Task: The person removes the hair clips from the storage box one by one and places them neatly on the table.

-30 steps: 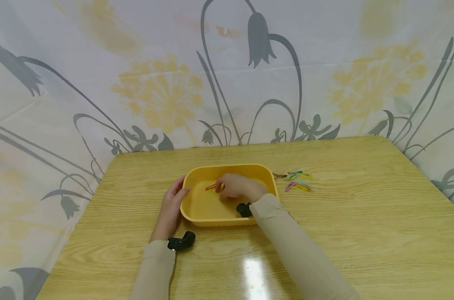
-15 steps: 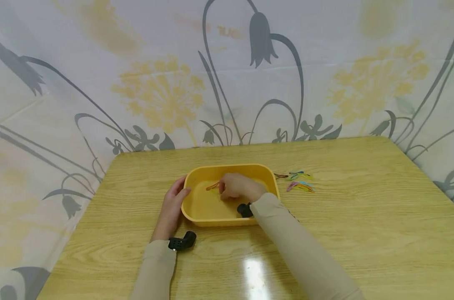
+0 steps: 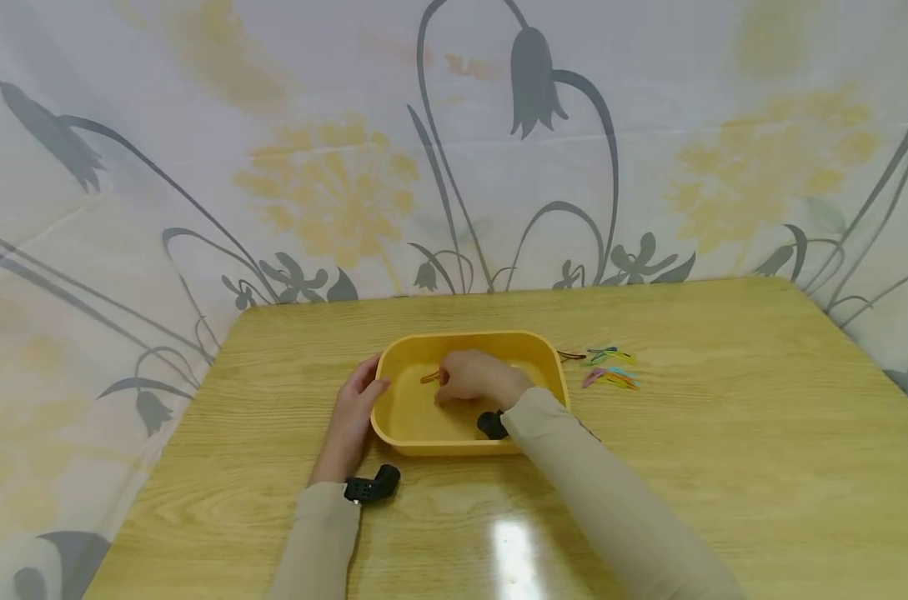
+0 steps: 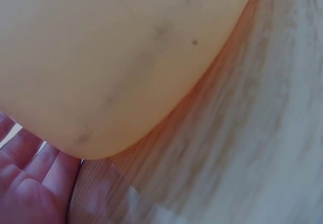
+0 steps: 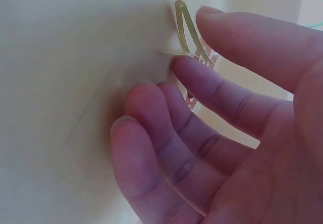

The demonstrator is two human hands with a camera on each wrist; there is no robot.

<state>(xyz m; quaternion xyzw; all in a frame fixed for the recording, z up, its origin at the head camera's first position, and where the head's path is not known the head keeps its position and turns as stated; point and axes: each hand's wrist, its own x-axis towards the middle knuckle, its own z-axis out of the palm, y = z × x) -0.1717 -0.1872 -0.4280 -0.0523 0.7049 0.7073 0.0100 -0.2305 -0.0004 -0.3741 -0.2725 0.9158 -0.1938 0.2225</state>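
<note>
My left hand holds the left end of a yellow plastic tray, thumb over the rim and fingers along the outside wall. Inside the tray is my right hand, with its fingers bent loosely downward. A yellow snap hair clip shows by the thumb and index finger in the right wrist view; the two fingertips are apart, and the index finger covers the clip's lower end. An orange hair clip lies just left of the right hand. In the left wrist view, the tray's wall hides part of the left hand.
Several coloured hair clips lie on the wooden table, to the right of the tray. A dark red clip is close to the tray's right rim. A patterned cloth stands behind the table.
Fingers of the right hand have shifted slightly around the clips, and the yellow clip is now hidden in the head view. The left hand stays on the tray. The head view has shifted slightly.
</note>
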